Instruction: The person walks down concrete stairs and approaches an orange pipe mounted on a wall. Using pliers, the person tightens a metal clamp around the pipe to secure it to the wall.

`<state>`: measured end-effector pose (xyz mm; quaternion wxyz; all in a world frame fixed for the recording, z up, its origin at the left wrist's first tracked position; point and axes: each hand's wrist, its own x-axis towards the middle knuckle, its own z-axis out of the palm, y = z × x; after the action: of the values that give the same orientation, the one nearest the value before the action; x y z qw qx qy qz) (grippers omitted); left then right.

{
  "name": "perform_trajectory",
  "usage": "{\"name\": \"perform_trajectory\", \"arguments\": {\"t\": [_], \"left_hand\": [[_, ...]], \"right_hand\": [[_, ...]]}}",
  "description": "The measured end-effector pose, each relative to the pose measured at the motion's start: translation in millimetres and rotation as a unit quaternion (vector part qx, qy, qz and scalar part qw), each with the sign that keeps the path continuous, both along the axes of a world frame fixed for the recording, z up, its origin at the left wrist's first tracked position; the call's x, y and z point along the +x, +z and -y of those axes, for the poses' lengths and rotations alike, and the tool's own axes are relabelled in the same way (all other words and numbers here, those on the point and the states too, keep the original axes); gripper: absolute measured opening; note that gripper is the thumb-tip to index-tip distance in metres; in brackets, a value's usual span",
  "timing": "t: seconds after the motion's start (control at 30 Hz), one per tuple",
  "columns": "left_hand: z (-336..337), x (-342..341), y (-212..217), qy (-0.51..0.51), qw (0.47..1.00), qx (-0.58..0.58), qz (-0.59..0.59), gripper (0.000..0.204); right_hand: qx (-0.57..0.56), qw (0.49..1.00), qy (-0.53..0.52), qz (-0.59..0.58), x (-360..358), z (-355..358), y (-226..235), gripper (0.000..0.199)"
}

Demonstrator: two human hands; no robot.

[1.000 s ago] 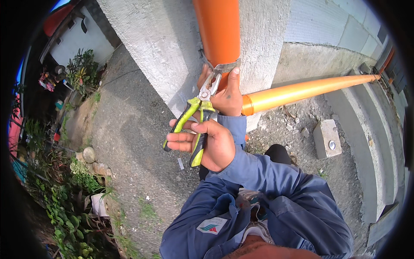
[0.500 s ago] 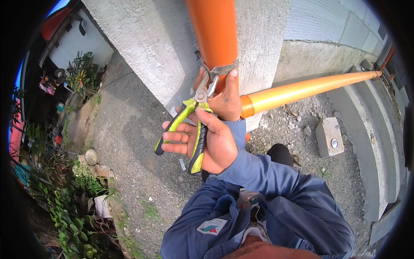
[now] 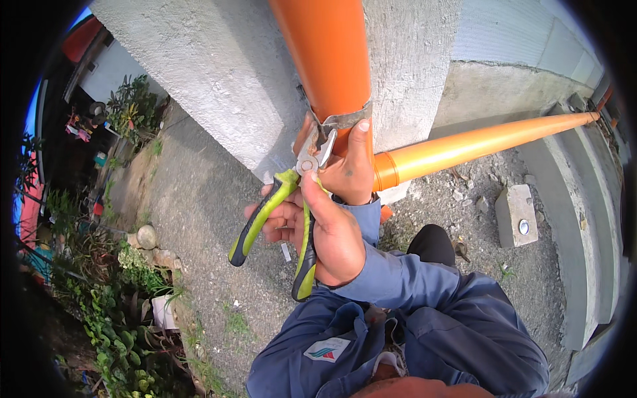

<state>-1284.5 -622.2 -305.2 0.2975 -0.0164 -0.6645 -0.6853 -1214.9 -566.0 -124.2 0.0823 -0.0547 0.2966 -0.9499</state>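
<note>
Pliers' green-and-black handles (image 3: pixel 279 222) have spread wider; left hand (image 3: pixel 325 229) curls around them, steel tips biting the grey metal clamp band (image 3: pixel 345 119) on the upright orange plastic pipe (image 3: pixel 328 60). Right hand (image 3: pixel 348 166) presses the band.

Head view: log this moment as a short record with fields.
setting: outdoors, gravel ground beside a concrete wall
pipe: orange, upright, a second orange pipe running off to the right
clamp: grey metal band around the upright pipe
pliers: green-and-black handles, jaws at the clamp
left hand: grips the pliers' handles
right hand: holds the pipe at the clamp, thumb on the band
other: concrete block on the ground at right; plants at left
</note>
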Motion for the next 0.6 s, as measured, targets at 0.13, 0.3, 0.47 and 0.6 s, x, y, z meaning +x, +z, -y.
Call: {"name": "perform_trajectory", "arguments": {"t": [0.13, 0.3, 0.47, 0.6], "left_hand": [[28, 17, -30, 0.029, 0.997, -0.008, 0.070, 0.063], [35, 29, -39, 0.053, 0.994, -0.006, 0.100, 0.063], [20, 20, -17, 0.055, 0.996, -0.007, 0.071, 0.063], [-8, 11, 10, 0.048, 0.999, 0.001, 0.021, 0.063]], "right_hand": [[0.011, 0.998, 0.001, 0.066, 6, -3, 10, 0.058], [-0.078, 0.993, 0.047, 0.072, 11, -12, 16, 0.054], [-0.095, 0.990, 0.088, 0.046, 10, -27, 9, 0.054], [-0.071, 0.986, 0.139, 0.060, 11, -42, 10, 0.055]]}}
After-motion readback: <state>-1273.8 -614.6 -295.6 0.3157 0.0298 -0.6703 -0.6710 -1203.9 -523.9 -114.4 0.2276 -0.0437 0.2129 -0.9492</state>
